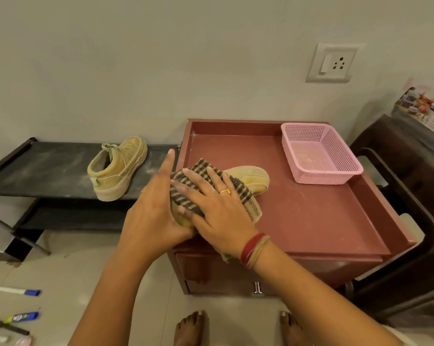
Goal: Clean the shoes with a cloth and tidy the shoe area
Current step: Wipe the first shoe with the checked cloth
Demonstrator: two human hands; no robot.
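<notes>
A tan shoe (254,179) lies on the reddish-brown cabinet top (310,216), its toe pointing right. A brown checked cloth (246,196) is draped over its middle and heel. My right hand (216,208) presses flat on the cloth with fingers spread. My left hand (153,211) holds the shoe's heel end from the left, forefinger stretched out; its grip is mostly hidden. The second tan shoe (116,168) stands upright on the dusty black shoe rack (44,171) to the left.
A pink plastic basket (320,153) sits at the cabinet's back right. A dark chair (410,196) stands to the right. Markers and a glue tube (21,317) lie on the floor at bottom left. My bare feet (191,328) are near the cabinet's drawer knob (257,288).
</notes>
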